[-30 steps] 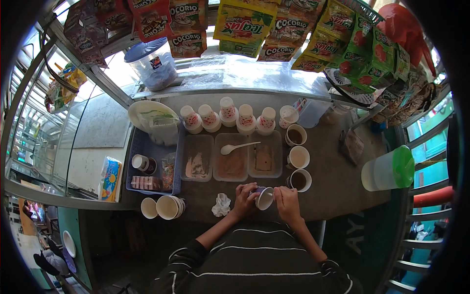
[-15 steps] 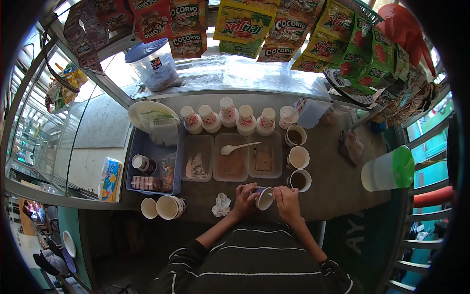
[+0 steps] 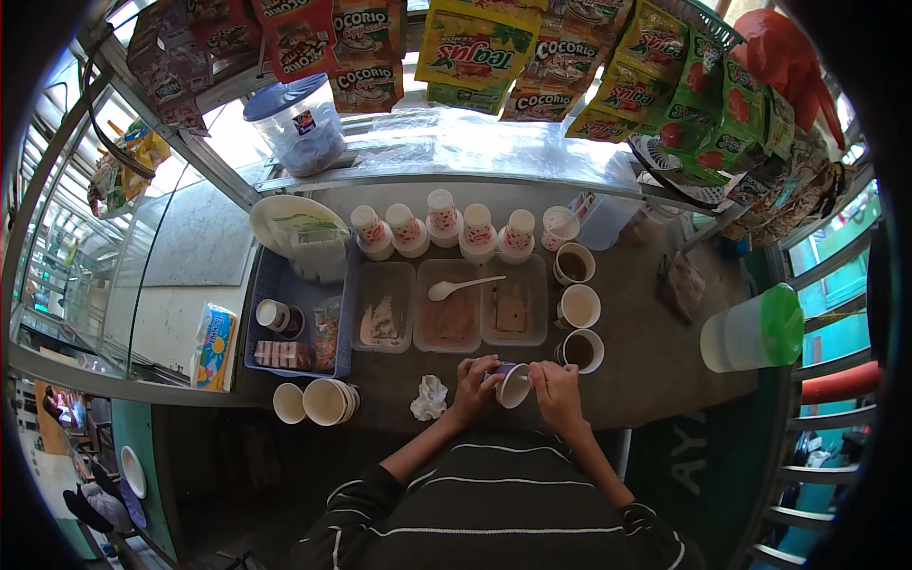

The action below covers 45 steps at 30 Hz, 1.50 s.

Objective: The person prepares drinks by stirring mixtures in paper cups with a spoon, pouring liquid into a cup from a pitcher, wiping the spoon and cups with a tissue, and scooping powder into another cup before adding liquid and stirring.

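Note:
My left hand (image 3: pixel 478 388) is wrapped round the side of a paper cup (image 3: pixel 513 388), tilted near the counter's front edge. At the cup's right rim, my right hand (image 3: pixel 557 391) is closed in a pinch on a thin white handle that reaches into the cup; its other end is hidden. Three filled cups stand in a column to the right, the nearest a cup of brown drink (image 3: pixel 581 351). Behind my hands are plastic tubs of powder, with a white spoon (image 3: pixel 464 286) lying across the middle tub (image 3: pixel 447 332). A crumpled tissue (image 3: pixel 429 398) lies left of my left hand.
Upside-down cup stacks (image 3: pixel 443 218) line the back. A blue basket (image 3: pixel 296 366) and empty cups (image 3: pixel 326 403) stand at left, a green-lidded pitcher (image 3: pixel 750 330) at right, with a dark packet (image 3: pixel 682 286) behind it. Sachets (image 3: pixel 475 47) hang overhead.

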Each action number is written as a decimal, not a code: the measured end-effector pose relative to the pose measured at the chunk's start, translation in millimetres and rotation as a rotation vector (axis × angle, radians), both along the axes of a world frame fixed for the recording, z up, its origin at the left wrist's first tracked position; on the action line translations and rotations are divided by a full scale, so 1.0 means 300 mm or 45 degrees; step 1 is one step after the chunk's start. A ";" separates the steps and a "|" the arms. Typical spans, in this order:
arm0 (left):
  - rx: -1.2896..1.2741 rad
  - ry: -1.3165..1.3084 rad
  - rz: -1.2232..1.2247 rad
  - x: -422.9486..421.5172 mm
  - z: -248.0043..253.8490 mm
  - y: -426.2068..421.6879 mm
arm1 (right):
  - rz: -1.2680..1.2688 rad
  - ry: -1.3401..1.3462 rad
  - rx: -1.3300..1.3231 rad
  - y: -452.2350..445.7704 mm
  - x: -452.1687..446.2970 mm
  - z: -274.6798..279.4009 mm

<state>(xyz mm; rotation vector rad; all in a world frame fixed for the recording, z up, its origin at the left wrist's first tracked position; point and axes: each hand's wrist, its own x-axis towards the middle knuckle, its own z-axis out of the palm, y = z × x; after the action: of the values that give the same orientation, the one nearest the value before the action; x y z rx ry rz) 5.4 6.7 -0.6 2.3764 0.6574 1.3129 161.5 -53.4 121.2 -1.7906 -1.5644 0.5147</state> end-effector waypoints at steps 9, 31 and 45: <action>0.002 0.017 -0.003 -0.003 0.006 0.002 | 0.025 0.067 -0.042 -0.001 0.001 -0.004; -0.009 -0.004 -0.003 0.000 0.004 0.000 | 0.007 0.113 -0.072 -0.001 0.005 -0.011; -0.001 0.003 -0.008 -0.001 0.009 0.001 | 0.001 0.083 -0.042 -0.003 0.002 -0.011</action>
<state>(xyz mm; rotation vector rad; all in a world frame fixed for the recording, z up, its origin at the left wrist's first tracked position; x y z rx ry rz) 5.1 7.1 2.1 2.3778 0.6507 1.3073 162.2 -54.4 117.9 -1.7801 -1.5203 0.5967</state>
